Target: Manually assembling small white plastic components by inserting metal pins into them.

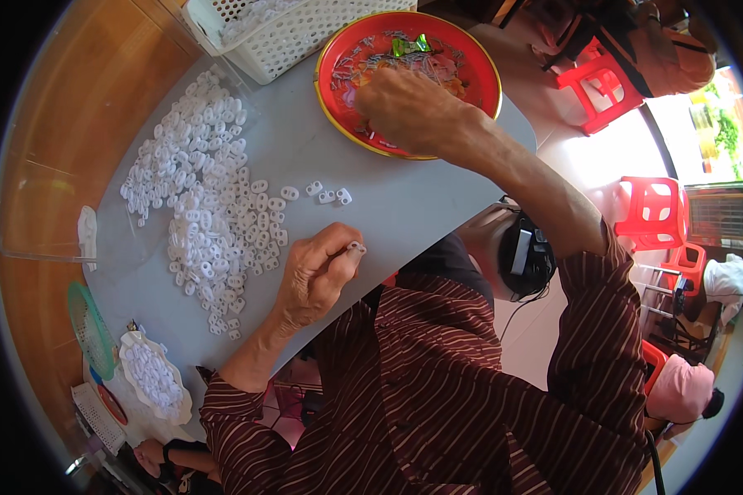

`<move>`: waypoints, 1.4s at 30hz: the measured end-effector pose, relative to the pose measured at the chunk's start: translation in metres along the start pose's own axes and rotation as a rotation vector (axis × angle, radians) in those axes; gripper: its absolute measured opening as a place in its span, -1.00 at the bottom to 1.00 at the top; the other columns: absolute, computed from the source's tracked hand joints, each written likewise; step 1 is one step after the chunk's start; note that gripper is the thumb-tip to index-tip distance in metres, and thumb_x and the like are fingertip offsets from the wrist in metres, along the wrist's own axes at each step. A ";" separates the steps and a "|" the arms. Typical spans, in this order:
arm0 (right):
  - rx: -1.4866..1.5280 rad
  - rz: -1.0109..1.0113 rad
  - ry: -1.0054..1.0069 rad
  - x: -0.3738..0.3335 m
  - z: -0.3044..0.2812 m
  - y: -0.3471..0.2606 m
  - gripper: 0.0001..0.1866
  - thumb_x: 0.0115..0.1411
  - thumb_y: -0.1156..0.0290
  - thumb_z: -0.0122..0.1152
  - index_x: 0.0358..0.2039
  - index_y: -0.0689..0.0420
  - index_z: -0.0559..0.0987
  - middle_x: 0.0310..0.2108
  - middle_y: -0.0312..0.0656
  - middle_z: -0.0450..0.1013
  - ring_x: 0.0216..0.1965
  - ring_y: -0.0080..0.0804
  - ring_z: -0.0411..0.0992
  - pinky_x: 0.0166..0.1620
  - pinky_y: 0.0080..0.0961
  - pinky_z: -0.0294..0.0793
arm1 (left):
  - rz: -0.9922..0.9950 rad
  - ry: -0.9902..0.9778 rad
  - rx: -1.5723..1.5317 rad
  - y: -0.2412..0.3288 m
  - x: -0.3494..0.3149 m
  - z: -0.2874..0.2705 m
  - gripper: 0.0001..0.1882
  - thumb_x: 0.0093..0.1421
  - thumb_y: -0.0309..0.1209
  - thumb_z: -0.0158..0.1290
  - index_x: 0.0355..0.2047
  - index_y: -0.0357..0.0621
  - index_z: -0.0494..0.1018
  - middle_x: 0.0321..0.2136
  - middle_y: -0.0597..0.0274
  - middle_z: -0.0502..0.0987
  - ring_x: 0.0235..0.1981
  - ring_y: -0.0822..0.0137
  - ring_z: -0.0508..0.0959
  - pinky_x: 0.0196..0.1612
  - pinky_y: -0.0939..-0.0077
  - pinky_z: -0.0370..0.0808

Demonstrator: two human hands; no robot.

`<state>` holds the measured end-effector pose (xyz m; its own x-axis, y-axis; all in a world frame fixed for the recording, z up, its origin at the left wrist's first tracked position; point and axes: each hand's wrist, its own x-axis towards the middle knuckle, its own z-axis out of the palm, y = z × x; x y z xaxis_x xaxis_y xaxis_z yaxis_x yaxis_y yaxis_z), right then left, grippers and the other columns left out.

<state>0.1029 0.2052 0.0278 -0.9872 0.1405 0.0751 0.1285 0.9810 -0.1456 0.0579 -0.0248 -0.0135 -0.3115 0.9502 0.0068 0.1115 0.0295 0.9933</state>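
Grey tabletop (404,191) spans the centre of the head view, bearing piled white pieces (198,239) left of both hands. Left hand (315,276): thumb and forefinger pinched together on a small pale piece (356,247), near the table edge. Right hand (409,109): positioned over the red round tray (485,78) containing small silver pieces (348,73); finger closure cannot be determined.

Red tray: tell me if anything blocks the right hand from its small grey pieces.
Nothing visible does: the right hand is over the red tray, by the small grey pieces. The green wrapper lies beyond the hand, not between. Whether it touches them is hidden.
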 end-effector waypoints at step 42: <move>1.740 0.297 0.235 -0.082 0.047 -0.077 -0.85 0.15 0.61 0.12 -0.23 0.29 0.47 -0.41 -0.28 0.47 -0.40 -0.61 0.45 -0.28 -0.64 0.49 | -0.049 0.102 -0.064 -0.005 -0.001 -0.002 -0.78 0.25 -0.39 -0.14 -0.45 -0.30 0.35 -0.61 0.34 0.40 -0.56 0.56 0.34 -0.46 0.63 0.31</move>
<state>0.1695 0.1116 -0.0137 -0.8988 0.4363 -0.0427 -0.1091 -0.3168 -0.9422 0.0556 -0.0267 -0.0186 -0.4097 0.9116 -0.0338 0.0343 0.0524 0.9980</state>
